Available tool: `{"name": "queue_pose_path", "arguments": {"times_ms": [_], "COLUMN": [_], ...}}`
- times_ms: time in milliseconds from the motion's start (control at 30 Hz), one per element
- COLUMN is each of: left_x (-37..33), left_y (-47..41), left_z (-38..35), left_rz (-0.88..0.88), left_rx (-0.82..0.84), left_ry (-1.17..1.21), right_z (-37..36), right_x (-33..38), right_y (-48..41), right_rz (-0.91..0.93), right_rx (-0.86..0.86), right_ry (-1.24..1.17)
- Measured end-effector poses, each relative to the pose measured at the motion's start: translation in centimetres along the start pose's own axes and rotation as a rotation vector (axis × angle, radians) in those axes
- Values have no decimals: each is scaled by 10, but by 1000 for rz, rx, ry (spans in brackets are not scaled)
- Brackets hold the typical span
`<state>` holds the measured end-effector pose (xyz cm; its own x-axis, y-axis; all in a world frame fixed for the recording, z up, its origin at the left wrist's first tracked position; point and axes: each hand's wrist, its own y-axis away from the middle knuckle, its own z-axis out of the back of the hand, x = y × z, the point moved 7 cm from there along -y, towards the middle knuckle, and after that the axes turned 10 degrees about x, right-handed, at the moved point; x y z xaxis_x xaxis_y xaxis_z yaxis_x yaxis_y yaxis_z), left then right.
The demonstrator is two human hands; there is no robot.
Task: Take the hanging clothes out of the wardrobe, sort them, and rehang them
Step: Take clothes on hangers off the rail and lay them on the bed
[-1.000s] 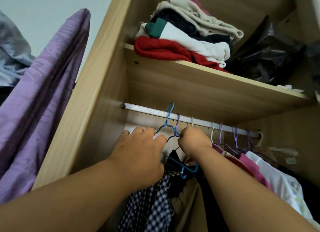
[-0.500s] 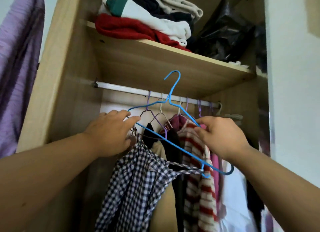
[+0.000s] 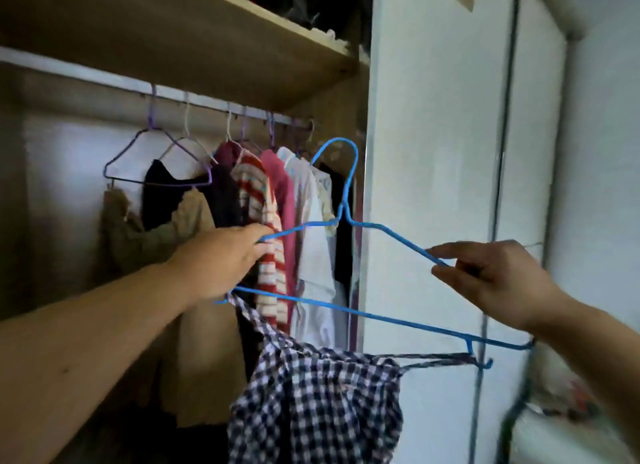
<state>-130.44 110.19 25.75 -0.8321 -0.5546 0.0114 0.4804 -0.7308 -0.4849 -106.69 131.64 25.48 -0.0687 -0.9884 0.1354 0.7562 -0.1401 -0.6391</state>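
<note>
The wardrobe (image 3: 207,31) fills the left of the view, its rail (image 3: 214,98) running under the shelf with several garments and one bare purple hanger (image 3: 152,159) on it. To the right of the wardrobe stands a white door (image 3: 433,152). In front of the wardrobe, clear of the rail, hangs the checked dress (image 3: 311,404), its thin straps caught on a blue hanger (image 3: 346,221).

This looks like the taking-out step: one garment is off the rail and the rest are yet to come. The next move likely calls for carrying dress and hanger away from the wardrobe to wherever the sorting happens, keeping the hanger level so the straps do not slide off its notches.

The left hand (image 3: 221,259) is closed around the hanger's left shoulder. The right hand (image 3: 491,276) pinches the right shoulder wire between thumb and forefinger, the other fingers loosely curled.
</note>
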Motion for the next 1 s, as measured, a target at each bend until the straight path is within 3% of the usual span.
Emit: {"name": "queue_pose_path", "arguments": {"times_ms": [100,267,433,700,1000], "left_x": [-38,-88,-141,-217,-377], "left_y": [-7,-17,-2,51,165], "left_z": [-51,-144,-207,-251,-259], "left_rz": [-130,-246,-412,-729,-1207], "left_rx": [152,420,582,682,764], "left_ry": [304,602,734,721,641], "right_z": [-2,-3,-17,-41,-56], "right_x": [-32,-51,-41,-4,124], "right_y": [49,136,213,346,516], "right_rz": [-153,-331,-548,-1040,-1595], "right_rx": [54,70,50,98,94], "right_ry": [58,202,275,333,258]}}
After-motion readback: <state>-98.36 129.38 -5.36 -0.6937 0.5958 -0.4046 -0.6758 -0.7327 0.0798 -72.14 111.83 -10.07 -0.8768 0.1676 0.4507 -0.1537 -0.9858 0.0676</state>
